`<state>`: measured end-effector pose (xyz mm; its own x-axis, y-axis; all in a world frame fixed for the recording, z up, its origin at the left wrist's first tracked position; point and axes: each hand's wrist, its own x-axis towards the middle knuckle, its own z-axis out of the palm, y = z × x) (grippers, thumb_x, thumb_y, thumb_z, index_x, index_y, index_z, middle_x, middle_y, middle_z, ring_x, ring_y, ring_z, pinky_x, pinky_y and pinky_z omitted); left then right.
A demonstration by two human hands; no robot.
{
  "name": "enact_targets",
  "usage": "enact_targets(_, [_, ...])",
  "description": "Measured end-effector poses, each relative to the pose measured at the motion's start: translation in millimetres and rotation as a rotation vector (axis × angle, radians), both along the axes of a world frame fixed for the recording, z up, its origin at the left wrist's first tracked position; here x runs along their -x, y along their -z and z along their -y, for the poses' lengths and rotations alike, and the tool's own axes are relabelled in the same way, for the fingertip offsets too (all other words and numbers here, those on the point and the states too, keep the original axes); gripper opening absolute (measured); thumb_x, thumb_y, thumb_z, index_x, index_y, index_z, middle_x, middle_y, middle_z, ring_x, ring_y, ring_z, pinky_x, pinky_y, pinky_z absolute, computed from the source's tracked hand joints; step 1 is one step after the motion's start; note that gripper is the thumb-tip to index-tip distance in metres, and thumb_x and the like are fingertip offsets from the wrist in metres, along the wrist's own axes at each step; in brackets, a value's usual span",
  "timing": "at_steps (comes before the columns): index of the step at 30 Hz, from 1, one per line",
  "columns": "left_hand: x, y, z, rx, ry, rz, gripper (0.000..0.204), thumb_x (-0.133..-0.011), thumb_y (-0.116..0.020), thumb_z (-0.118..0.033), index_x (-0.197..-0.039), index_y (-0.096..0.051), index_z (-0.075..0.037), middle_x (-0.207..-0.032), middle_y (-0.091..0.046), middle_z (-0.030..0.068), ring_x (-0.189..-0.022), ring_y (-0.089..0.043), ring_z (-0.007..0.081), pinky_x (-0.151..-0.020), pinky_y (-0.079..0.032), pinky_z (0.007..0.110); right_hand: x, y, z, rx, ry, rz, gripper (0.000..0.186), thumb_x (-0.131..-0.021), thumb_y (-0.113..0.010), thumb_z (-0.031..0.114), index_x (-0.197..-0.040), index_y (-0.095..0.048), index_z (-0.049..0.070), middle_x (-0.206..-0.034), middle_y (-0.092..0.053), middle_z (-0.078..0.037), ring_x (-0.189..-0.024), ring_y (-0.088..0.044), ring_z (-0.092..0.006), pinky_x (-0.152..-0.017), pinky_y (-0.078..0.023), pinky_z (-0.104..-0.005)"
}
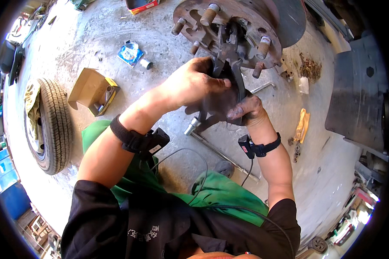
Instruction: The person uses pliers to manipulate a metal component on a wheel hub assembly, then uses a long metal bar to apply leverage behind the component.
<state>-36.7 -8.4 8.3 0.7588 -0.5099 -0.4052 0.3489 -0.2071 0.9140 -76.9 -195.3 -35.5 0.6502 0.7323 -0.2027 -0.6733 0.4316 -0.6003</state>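
Note:
A rusty wheel hub (255,32) with several threaded studs (210,15) stands at the top of the head view. Dark metal pliers (230,54) point into the centre of the hub, with their jaws inside its middle opening. My left hand (188,84) is closed around the left handle. On the other handle, my right hand (250,110) is closed too, its thumb pointing inward. My fingers and a dark, blurred shape beneath them partly hide the lower handles. Both hands are grimy, with black straps around the wrists.
A long socket wrench (222,153) lies on the concrete floor below my hands. To the left are a tyre (58,125), an opened cardboard box (88,90) with metal parts and a blue packet (130,54). A yellow wrapper (302,125) and a dark panel (354,90) are at right.

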Motion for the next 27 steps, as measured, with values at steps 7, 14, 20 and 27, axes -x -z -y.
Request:
enact_targets(7, [-4.1, 11.9, 1.8, 0.104, -0.056, 0.019, 0.028, -0.09, -0.073, -0.017, -0.109, -0.063, 0.001, -0.098, -0.069, 0.0053, -0.089, -0.065, 0.0118, -0.079, -0.054, 0.027, -10.3, 6.5, 9.0, -0.193, 0.006, -0.055, 0.094, -0.057, -0.065, 0.011, -0.145, -0.034, -0.003, -0.13, -0.054, -0.032, -0.12, -0.054, -0.0529, -0.098, -0.049, -0.0621])
enact_targets(14, [-1.5, 12.9, -0.4, 0.101, -0.032, 0.058, 0.027, -0.091, -0.072, -0.017, -0.107, -0.063, 0.003, -0.097, -0.068, 0.0052, -0.086, -0.062, 0.011, -0.077, -0.053, 0.028, -0.5, 16.5, 7.8, -0.074, 0.007, -0.033, 0.081, -0.061, -0.063, 0.007, -0.139, -0.042, -0.006, -0.123, -0.06, -0.029, -0.117, -0.06, -0.0435, -0.095, -0.054, -0.0533])
enact_targets(20, [3.5, 7.9, -0.8, 0.107, -0.059, 0.009, 0.026, -0.09, -0.072, -0.017, -0.105, -0.064, 0.003, -0.095, -0.069, 0.0051, -0.085, -0.062, 0.0112, -0.077, -0.052, 0.028, 3.7, 20.3, 7.6, -0.052, 0.036, -0.048, 0.071, -0.067, -0.063, 0.002, -0.136, -0.046, -0.003, -0.122, -0.063, -0.024, -0.113, -0.062, -0.0394, -0.095, -0.054, -0.0536])
enact_targets(27, [2.1, 13.1, 6.3, 0.143, -0.095, 0.007, 0.024, -0.089, -0.073, -0.015, -0.105, -0.066, 0.002, -0.095, -0.07, 0.0058, -0.084, -0.063, 0.0113, -0.077, -0.052, 0.029, 5.4, 33.2, 6.2, -0.139, 0.101, -0.077, 0.061, -0.076, -0.063, 0.003, -0.135, -0.049, 0.0, -0.118, -0.065, -0.019, -0.107, -0.066, -0.0355, -0.094, -0.054, -0.0545])
